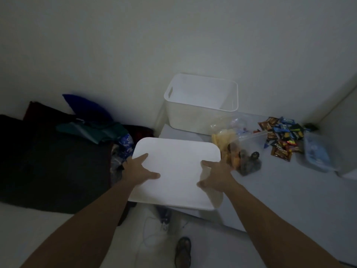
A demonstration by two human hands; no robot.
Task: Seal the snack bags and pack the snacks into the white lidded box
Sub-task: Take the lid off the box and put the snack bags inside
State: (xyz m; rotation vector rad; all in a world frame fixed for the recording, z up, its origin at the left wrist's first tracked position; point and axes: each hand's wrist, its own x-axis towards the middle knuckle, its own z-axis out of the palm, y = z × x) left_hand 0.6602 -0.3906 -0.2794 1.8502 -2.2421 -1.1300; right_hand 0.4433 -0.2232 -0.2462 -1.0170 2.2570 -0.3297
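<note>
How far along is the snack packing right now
Early. Done: the lid is off the white box. In hand: both the left hand and right hand hold that lid. Left: the clear snack bag and loose snack packets lie outside the box, which looks empty.

Dim room, plain white wall (173,35), pale floor (48,225)
</note>
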